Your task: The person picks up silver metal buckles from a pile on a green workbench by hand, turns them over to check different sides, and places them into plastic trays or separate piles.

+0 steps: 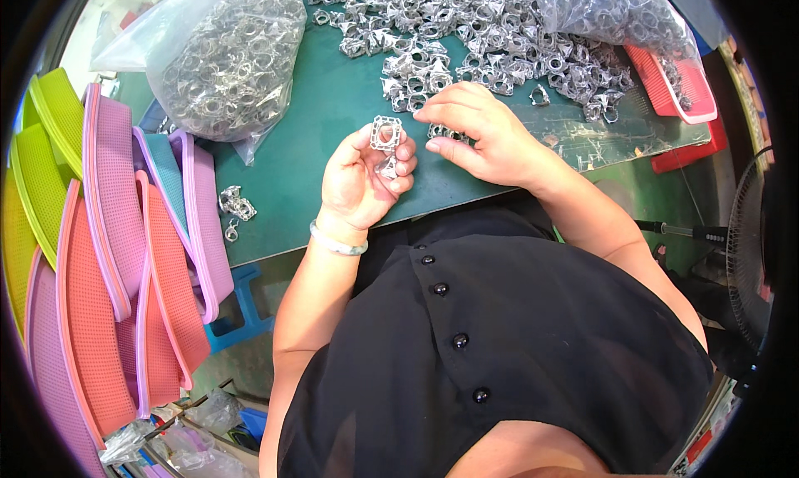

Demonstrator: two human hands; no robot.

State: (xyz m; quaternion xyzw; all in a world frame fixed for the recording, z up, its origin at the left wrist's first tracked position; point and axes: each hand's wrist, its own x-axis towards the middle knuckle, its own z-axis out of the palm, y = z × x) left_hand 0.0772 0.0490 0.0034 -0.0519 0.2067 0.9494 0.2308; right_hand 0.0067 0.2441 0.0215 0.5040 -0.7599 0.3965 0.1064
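Note:
My left hand (358, 178) is closed on a small silver metal piece with a squarish openwork frame (386, 133), held upright between thumb and fingers. Another bit of silver metal (387, 167) shows lower down among the same fingers. To its right, my right hand (491, 141) has its fingers stretched and the thumb apart. Some silver pieces (448, 132) show in the gap between that thumb and the fingers; whether they are touched cannot be seen. Just beyond both hands, a large heap of similar metal pieces (416, 66) spreads over the green table (333, 79).
A clear plastic bag (233, 62) full of metal pieces stands at the far left, another bag (607, 12) at the far right by a red basket (678, 87). Stacked colourful plastic baskets (116, 203) crowd the left. A few loose pieces (236, 203) lie near them. A black fan (749, 237) stands right.

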